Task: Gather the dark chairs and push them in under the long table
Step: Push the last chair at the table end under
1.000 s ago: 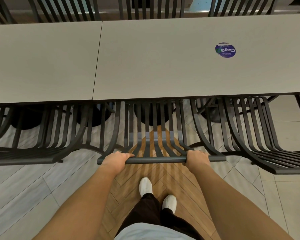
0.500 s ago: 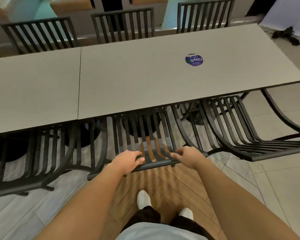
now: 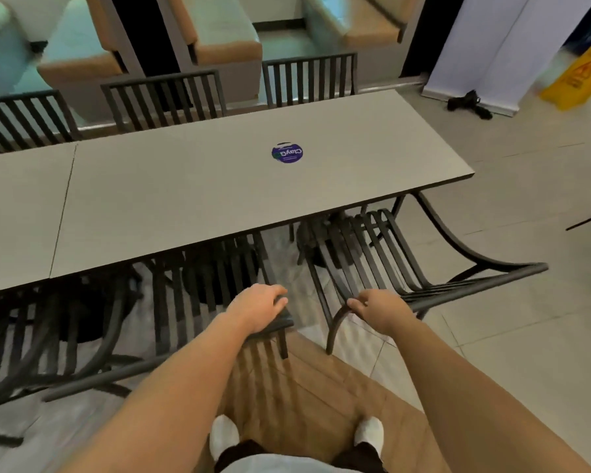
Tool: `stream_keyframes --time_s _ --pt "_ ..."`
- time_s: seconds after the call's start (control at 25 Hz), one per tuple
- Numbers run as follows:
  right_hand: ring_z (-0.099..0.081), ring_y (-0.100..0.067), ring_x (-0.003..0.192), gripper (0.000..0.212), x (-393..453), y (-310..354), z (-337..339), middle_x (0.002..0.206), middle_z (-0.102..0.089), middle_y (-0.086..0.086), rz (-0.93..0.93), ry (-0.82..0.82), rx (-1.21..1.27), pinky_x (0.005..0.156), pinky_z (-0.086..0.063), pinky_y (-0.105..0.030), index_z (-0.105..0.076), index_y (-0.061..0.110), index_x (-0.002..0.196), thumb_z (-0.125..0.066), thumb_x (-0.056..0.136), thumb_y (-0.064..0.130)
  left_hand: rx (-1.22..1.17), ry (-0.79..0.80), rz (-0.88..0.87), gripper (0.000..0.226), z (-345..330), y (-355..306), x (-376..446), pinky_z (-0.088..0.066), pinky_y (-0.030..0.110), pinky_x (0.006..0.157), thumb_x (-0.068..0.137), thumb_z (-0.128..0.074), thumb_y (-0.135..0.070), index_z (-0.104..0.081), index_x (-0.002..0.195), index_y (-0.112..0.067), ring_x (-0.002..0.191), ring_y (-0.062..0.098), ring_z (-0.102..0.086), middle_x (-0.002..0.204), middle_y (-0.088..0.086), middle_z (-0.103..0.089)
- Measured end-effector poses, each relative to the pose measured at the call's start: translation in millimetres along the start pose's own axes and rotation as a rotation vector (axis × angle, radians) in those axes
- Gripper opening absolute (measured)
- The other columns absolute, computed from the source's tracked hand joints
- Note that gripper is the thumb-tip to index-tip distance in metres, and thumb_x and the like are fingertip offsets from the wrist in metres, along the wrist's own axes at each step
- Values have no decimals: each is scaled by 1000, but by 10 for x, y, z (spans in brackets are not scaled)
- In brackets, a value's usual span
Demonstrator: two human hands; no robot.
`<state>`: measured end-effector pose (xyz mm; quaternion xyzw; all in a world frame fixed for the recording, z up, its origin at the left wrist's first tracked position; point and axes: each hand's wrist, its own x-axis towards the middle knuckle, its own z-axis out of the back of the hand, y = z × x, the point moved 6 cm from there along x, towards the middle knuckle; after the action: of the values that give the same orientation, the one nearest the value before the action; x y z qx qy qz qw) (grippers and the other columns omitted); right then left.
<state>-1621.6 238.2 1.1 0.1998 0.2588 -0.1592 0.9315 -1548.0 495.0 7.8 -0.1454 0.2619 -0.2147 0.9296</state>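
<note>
A long grey table (image 3: 219, 199) runs across the view. The middle dark slatted chair (image 3: 159, 319) stands at its near side with the seat under the tabletop. My left hand (image 3: 260, 307) lies over the right end of that chair's top rail, fingers curled over it. To the right, another dark chair (image 3: 475, 283) stands angled at the table's corner, partly under it. My right hand (image 3: 377, 307) grips the left corner of this chair's back rail.
A third dark chair (image 3: 31, 336) stands tucked in at the near left. Dark chairs (image 3: 164, 97) line the far side, with booth seats behind. A yellow floor sign (image 3: 577, 80) and a white banner (image 3: 492, 46) stand at the far right beyond open tiled floor.
My right hand let go of the middle chair's rail and took hold of the chair to the right. My left hand slid to the rail's right end. The view swung up and right.
</note>
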Motion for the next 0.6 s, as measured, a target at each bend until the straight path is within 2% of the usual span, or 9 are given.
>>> stream_keyframes --time_s 0.16,0.36,0.6 --pt "-64 -24 103 46 23 -793 311 110 -71 -4 24 20 -28 91 -53 -43 -69 20 120 -47 102 57 -55 -1 37 43 -260 -797 217 -53 38 99 107 -43 -45 -52 146 -30 114 19 -64 131 1 -66" --pt "-63 -22 107 53 145 -1537 641 116 -70 -2 27 16 -39 95 -53 -41 -64 19 130 -48 100 61 -59 10 -12 43 -432 -1627 463 -52 33 95 109 -42 -41 -49 149 -27 112 18 -65 130 1 -67" --pt "-66 -18 99 59 360 -1907 844 122 -69 0 -34 -14 -7 93 -55 -40 -59 20 138 -51 98 63 -26 46 -61 42 -459 -1918 885 -52 32 96 109 -43 -40 -49 148 -27 113 18 -64 131 0 -66"
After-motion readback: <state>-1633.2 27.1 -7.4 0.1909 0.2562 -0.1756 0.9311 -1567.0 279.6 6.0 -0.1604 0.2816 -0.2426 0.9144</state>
